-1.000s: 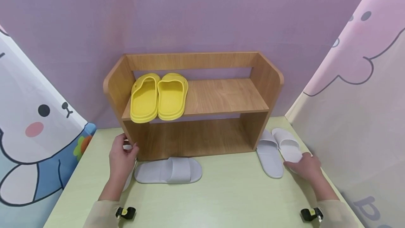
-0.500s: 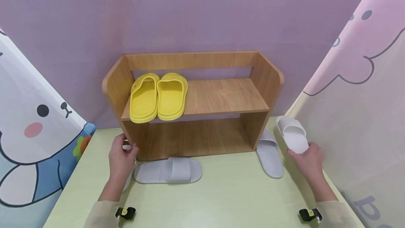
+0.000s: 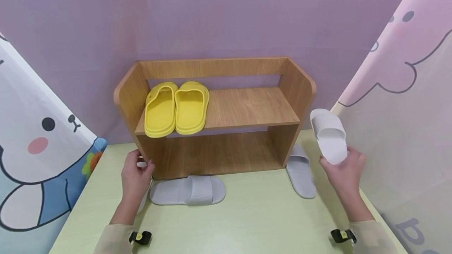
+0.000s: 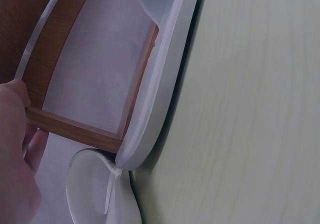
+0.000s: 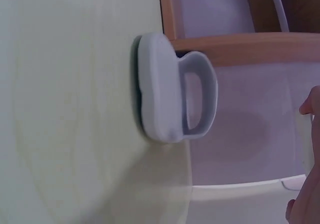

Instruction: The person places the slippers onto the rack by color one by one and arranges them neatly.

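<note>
My left hand (image 3: 135,177) grips the front edge of a wooden shoe rack's (image 3: 215,126) left side panel, thumb on one face and fingers on the other in the left wrist view. At the right, my right hand (image 3: 345,173) pinches a white slide slipper (image 3: 332,148) by its heel end, toe pointing away, raised above the table. A grey slide slipper (image 3: 303,177) lies by the rack's right side. Another grey slipper (image 3: 173,191) lies sideways before the rack. A white slipper (image 4: 95,184) is mostly hidden behind my left hand in the head view.
Two yellow clogs (image 3: 175,109) sit side by side on the left of the rack's upper shelf. The pale table (image 3: 240,218) is bounded by a purple backdrop (image 3: 226,15) behind, with cartoon-printed cloths (image 3: 39,136) at both sides.
My right hand has lifted the white slipper off the table beside the grey one and raised it higher, tilting it. My left hand has stayed on the rack.
</note>
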`<state>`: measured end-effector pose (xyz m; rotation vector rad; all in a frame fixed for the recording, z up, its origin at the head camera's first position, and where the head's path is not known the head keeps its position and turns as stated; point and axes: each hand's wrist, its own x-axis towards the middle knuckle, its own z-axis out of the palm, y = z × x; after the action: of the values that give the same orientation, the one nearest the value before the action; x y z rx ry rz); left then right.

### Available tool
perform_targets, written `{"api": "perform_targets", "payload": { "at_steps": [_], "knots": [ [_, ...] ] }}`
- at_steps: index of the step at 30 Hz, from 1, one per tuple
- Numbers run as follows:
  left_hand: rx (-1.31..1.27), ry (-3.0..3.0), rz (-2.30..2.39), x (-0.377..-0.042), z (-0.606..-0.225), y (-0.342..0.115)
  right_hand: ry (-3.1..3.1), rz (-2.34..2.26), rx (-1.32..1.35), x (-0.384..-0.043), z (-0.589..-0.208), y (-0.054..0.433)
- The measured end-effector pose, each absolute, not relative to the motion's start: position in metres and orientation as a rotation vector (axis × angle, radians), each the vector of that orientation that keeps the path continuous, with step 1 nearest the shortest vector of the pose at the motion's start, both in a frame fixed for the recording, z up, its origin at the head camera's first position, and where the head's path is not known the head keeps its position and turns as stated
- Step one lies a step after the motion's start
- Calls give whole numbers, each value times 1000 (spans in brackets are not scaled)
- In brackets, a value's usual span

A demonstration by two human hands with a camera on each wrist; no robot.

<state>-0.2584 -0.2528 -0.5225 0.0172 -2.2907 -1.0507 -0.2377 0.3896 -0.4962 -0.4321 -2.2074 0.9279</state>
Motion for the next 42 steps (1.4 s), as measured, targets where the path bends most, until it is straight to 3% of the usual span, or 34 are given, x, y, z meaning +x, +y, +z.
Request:
{"api": "perform_targets", "payload": {
  "at_steps": [22,42],
  "knots": [
    [21,-2304,-1037,-260,-522,-253,-2020,1016,-380,-231,-457,357],
    [7,-2281,-1050,-260,-524,-254,-1681,1023,-132,-238,-430,341]
  ]
}}
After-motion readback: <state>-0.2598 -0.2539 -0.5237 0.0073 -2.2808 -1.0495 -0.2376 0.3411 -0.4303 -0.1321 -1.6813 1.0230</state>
